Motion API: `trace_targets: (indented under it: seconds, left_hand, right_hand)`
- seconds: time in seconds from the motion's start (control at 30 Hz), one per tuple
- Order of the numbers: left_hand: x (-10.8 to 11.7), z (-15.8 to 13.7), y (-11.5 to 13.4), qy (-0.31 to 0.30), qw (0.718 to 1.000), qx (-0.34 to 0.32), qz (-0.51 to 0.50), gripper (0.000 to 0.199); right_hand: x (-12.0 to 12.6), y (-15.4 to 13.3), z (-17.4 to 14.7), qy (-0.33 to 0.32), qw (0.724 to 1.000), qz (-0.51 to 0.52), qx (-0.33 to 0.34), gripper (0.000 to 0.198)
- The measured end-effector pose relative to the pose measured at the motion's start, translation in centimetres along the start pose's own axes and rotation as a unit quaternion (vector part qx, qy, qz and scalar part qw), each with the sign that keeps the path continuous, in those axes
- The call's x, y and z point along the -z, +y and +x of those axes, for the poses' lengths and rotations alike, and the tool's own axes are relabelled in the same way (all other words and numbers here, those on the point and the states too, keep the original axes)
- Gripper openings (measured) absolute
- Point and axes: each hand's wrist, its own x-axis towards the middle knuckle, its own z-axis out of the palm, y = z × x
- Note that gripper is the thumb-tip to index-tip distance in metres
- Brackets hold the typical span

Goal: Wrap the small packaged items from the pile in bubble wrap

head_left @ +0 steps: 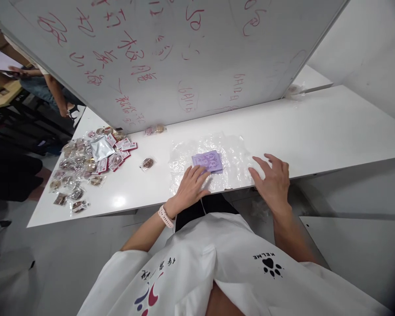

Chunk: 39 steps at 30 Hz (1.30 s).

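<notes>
A sheet of clear bubble wrap [179,164] lies spread on the white table near its front edge. On it rest purple cards or thin packets [210,160], printed with a pale pattern and slightly fanned. My left hand [191,183] lies flat on the wrap, its fingertips touching the lower left corner of the purple stack. At the right edge of the wrap, my right hand [272,180] has its fingers spread and nothing visible in its grasp; whether it touches the wrap I cannot tell.
A pile of small wrapped snacks [79,156] covers the table's left end, with a silver pouch [102,148] and red-and-white cards [127,145]. One wrapped piece [148,163] lies apart. A whiteboard [204,57] stands behind. Another person's hand [64,109] shows at left.
</notes>
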Motion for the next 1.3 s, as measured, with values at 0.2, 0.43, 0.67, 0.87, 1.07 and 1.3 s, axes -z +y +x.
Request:
trace_targets:
  seconds: [0.2, 0.43, 0.67, 0.87, 1.07, 1.3]
  left_hand:
    - [-1.6, -2.1, 1.5, -0.018, 1.0, 0.007, -0.011, 0.03]
    - [-2.2, -2.5, 0.7, 0.007, 1.0, 0.01, -0.026, 0.026]
    - [-3.9, -3.3, 2.2, 0.053, 0.998, 0.037, 0.005, 0.024]
    - [-4.0, -3.7, 1.8, 0.092, 0.996, 0.019, 0.007, 0.017]
    - [-2.2, -2.0, 1.2, 0.087, 0.996, 0.015, 0.02, 0.012]
    - [-3.9, -2.6, 2.9, 0.056, 0.994, 0.028, 0.095, 0.03]
  right_hand:
    - [-5.6, -3.6, 4.2, -0.212, 0.948, 0.079, 0.225, 0.043]
    - [-10.7, -2.8, 5.1, -0.285, 0.93, 0.048, 0.229, 0.05]
    - [-9.9, -2.8, 5.4, -0.287, 0.926, 0.057, 0.238, 0.048]
    - [-9.6, -2.4, 5.2, -0.305, 0.918, 0.079, 0.239, 0.05]
    - [-9.6, -2.3, 5.0, -0.305, 0.918, 0.084, 0.238, 0.049]
    - [-9.5, -2.3, 4.8, -0.304, 0.917, 0.097, 0.24, 0.047]
